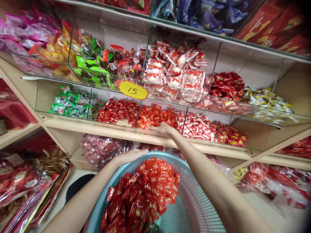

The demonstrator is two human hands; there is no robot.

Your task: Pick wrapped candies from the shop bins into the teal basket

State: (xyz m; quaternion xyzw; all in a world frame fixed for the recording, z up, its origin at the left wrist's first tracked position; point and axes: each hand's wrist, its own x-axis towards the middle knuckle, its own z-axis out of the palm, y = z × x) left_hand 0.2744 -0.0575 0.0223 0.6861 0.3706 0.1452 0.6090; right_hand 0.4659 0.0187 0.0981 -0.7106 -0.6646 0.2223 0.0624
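A blue-green plastic basket (201,197) with perforated sides stands in front of me, low in the view. Red-wrapped candies (136,200) are heaped inside it, dark red to the left and brighter orange-red to the upper right. My left hand (131,156) grips the basket's far rim at the left. Over the front of a clear bin on the lowest candy row, my right hand (164,129) reaches among orange-red wrapped candies (155,115). Its visible fingers stretch to the left, their tips partly hidden, and no candy shows in them.
Clear dividers separate neighbouring bins of dark red (118,110), red-and-white (196,124) and green candies (69,102). A yellow tag (133,89) reading 15 hangs above. The wooden shelf edge (97,127) runs below the bins. Bagged goods (102,149) sit beneath it.
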